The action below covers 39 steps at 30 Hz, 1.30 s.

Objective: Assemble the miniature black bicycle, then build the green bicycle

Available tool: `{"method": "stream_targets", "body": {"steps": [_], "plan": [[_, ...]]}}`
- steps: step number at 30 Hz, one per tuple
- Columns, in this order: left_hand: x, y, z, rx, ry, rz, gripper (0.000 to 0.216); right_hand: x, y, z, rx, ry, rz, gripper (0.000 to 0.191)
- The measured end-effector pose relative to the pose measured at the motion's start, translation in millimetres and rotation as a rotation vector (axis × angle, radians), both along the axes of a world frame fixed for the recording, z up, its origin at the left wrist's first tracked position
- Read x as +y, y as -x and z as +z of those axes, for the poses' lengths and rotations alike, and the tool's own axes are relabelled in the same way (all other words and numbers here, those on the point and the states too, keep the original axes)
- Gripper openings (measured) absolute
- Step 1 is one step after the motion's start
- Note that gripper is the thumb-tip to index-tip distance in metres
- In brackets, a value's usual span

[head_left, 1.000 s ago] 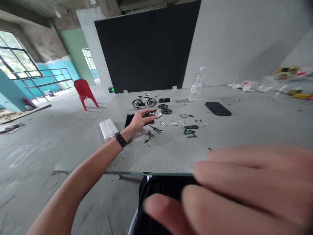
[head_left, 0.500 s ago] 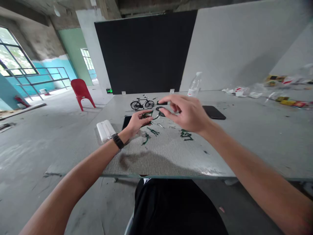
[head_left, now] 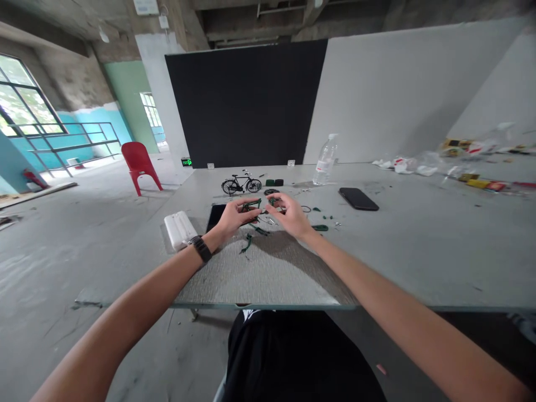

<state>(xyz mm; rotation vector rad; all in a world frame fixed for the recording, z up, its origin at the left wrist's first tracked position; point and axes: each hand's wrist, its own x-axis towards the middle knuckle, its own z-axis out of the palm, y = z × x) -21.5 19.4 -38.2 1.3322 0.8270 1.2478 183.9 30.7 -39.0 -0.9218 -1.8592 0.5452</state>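
Observation:
My left hand [head_left: 230,219], with a black watch on its wrist, pinches a small dark green model bicycle frame [head_left: 252,205] above the table. My right hand [head_left: 291,215] is closed beside the frame's right end, thumb and fingers together. A bit of green shows at its fingertips, but what it grips is too small to name. Below the hands lie loose green parts [head_left: 247,243] and small silvery pieces [head_left: 272,221]. An assembled black model bicycle [head_left: 242,185] stands behind, with a small wheel [head_left: 271,191] lying to its right.
A dark flat device [head_left: 214,216] and a white case [head_left: 180,229] lie left of my hands. A water bottle [head_left: 325,162] and a phone [head_left: 358,199] are to the right. Plastic packaging [head_left: 427,164] sits farther right. Small green pieces [head_left: 320,228] lie beside my right forearm.
My right hand has come down and left to the frame, and its spread fingers have closed. My left hand keeps hold of the frame. The view has tilted up slightly.

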Motion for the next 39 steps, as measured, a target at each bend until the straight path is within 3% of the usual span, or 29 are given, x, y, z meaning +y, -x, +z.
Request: {"method": "stream_targets", "body": {"steps": [13,26,39], "plan": [[-2.4,-2.4,-0.3,-0.005,0.006,-0.064,0.049,1.6,-2.2,-2.1,0.047,0.048,0.021,0.043],[-7.6,-3.0,3.4,0.006,0.005,0.012,0.047,5.0,-4.6,-0.4,0.061,0.068,0.042,0.048],[-6.2,-0.6,0.0,0.039,-0.067,0.01,0.046,-3.4,-1.2,8.5,-0.013,0.046,0.023,0.038]]}}
